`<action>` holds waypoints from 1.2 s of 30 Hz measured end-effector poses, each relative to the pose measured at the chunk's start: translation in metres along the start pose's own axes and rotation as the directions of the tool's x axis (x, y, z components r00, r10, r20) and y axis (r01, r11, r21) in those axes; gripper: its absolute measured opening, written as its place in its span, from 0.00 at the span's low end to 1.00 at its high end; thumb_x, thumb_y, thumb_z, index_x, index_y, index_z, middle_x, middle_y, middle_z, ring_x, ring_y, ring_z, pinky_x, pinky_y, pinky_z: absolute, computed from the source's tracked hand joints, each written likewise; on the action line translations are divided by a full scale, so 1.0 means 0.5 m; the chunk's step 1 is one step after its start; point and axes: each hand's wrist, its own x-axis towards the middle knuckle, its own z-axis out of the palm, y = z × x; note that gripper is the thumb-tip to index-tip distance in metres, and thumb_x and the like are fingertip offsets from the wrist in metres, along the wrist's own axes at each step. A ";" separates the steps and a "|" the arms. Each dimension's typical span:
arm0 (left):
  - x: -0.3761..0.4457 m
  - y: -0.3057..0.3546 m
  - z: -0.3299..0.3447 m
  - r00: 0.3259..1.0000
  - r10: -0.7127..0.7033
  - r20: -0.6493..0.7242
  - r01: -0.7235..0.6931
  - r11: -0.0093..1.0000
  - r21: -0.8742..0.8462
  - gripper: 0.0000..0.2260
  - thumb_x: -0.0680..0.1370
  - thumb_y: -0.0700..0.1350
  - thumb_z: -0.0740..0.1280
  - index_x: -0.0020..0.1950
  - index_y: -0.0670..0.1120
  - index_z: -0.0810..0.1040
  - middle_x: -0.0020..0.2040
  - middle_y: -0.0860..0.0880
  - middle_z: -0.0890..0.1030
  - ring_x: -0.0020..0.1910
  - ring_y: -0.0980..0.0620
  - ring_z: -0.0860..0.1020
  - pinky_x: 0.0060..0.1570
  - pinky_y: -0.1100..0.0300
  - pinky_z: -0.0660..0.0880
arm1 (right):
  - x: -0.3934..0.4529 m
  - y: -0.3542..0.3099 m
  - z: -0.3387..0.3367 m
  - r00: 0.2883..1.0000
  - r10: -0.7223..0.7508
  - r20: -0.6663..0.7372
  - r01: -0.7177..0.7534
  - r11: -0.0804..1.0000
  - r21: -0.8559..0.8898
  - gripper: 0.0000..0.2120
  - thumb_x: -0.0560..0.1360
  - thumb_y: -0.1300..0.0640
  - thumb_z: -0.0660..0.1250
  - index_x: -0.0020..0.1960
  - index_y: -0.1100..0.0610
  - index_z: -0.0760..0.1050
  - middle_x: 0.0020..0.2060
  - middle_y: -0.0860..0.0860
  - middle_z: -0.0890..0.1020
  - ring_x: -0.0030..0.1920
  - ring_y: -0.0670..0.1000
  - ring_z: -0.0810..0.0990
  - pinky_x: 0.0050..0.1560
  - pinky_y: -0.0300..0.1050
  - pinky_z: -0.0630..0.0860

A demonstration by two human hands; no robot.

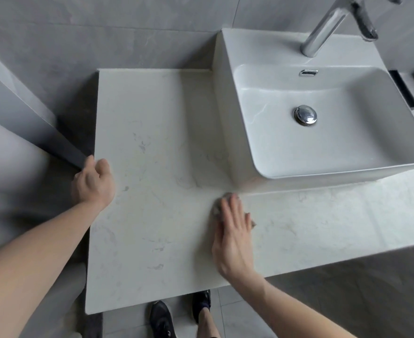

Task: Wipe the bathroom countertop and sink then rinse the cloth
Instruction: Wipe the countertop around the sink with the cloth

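A pale marbled countertop fills the middle of the head view. A white rectangular vessel sink stands on it at the right, with a chrome drain plug in the basin. My right hand lies flat with straight fingers on a small greyish cloth, pressing it onto the counter just in front of the sink's near left corner. Most of the cloth is hidden under the fingers. My left hand rests at the counter's left edge, fingers curled over the side.
A chrome faucet rises behind the basin at the top right. Grey tiled walls close in at the back and left. A dark ledge runs beside my left hand. Below the counter's front edge are my dark shoes on a tiled floor.
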 end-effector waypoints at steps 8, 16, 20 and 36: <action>-0.002 0.003 -0.001 1.000 -0.015 0.003 0.015 1.000 -0.020 0.18 0.85 0.52 0.51 0.65 0.43 0.71 0.64 0.32 0.78 0.63 0.29 0.73 0.58 0.42 0.68 | 0.130 -0.081 0.057 0.944 -0.318 0.082 0.324 0.944 -0.062 0.22 0.86 0.54 0.56 0.79 0.50 0.65 0.82 0.49 0.61 0.83 0.54 0.57 0.82 0.55 0.50; 0.011 -0.006 0.011 0.999 -0.048 0.009 0.048 0.999 -0.016 0.28 0.82 0.59 0.47 0.73 0.42 0.69 0.68 0.33 0.77 0.67 0.30 0.71 0.64 0.40 0.68 | 0.469 -0.148 0.050 0.987 -0.156 0.027 0.158 0.969 -0.191 0.26 0.78 0.51 0.55 0.77 0.49 0.67 0.81 0.49 0.64 0.80 0.61 0.60 0.78 0.62 0.55; 0.022 -0.020 0.019 0.999 -0.053 -0.006 0.053 0.998 -0.022 0.31 0.78 0.62 0.45 0.71 0.45 0.71 0.65 0.36 0.80 0.62 0.30 0.73 0.62 0.40 0.70 | 0.606 -0.178 0.049 0.995 -0.088 0.052 0.097 0.972 -0.214 0.27 0.80 0.52 0.57 0.79 0.50 0.64 0.83 0.49 0.59 0.81 0.62 0.55 0.80 0.62 0.49; 0.019 -0.018 0.020 0.996 0.051 -0.068 -0.053 0.998 -0.022 0.23 0.83 0.58 0.49 0.71 0.49 0.72 0.62 0.41 0.83 0.60 0.31 0.78 0.58 0.44 0.71 | 0.642 -0.285 0.074 0.885 -0.382 0.265 0.386 0.922 0.042 0.36 0.69 0.55 0.56 0.78 0.56 0.69 0.81 0.56 0.64 0.82 0.59 0.61 0.79 0.55 0.53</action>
